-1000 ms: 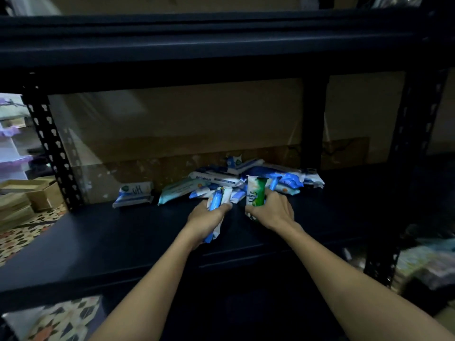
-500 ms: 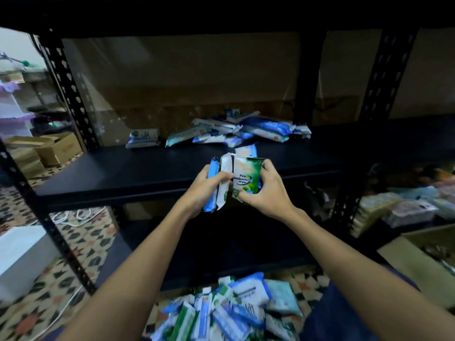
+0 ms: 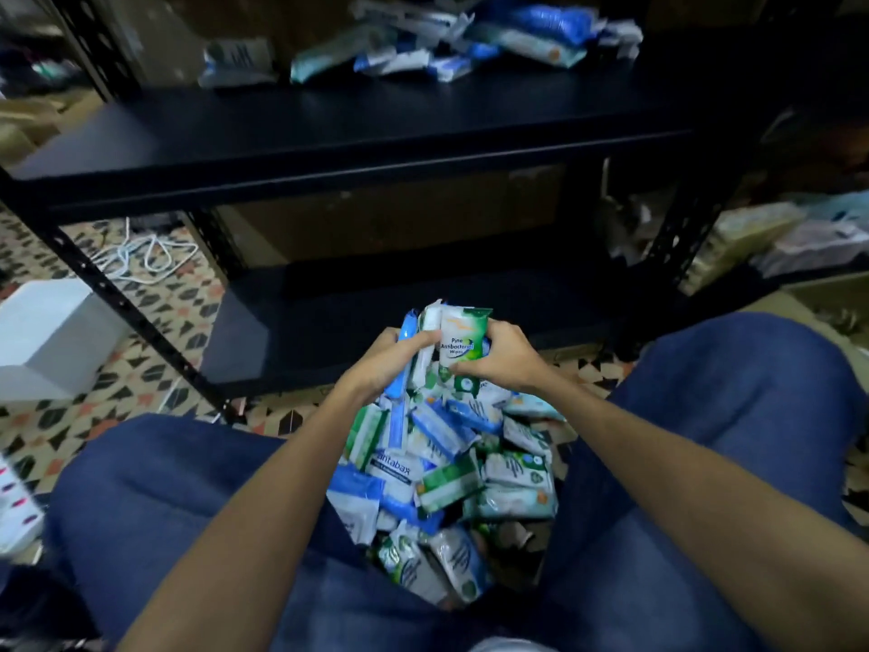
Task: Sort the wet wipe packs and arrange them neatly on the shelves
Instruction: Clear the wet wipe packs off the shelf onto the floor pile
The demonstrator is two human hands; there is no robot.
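Since half a second ago you have drawn both hands and the bundle down from the level of the middle shelf (image 3: 357, 148), and they now hover low between your knees, just above the floor pile (image 3: 446, 472) of loose wet wipe packs.

Measured from that floor pile: to its left your left hand (image 3: 383, 364) comes in, fingers curled round the blue and white packs (image 3: 414, 350) stood on edge, thumb pressed across their front. It likely holds them upright like that so the sorted ones stay squared as a stack. Directly above the pile's far end sits the green pack (image 3: 463, 341) labelled Pine Antibacterial Wipes, face toward you, touching the white pack beside it. To the right, your right hand (image 3: 505, 360) pinches this green pack, fingers over its right edge and thumb along its lower part; it looks as if you are either adding it to the stack or reading it to decide its group.

Well above and beyond the pile, at the back of the middle shelf, lies a loose heap of shelf packs (image 3: 470, 40), not yet lined up. The lower shelf (image 3: 329, 322) just behind the pile holds nothing I can make out in the dark. Most of the sorting seems still ahead.
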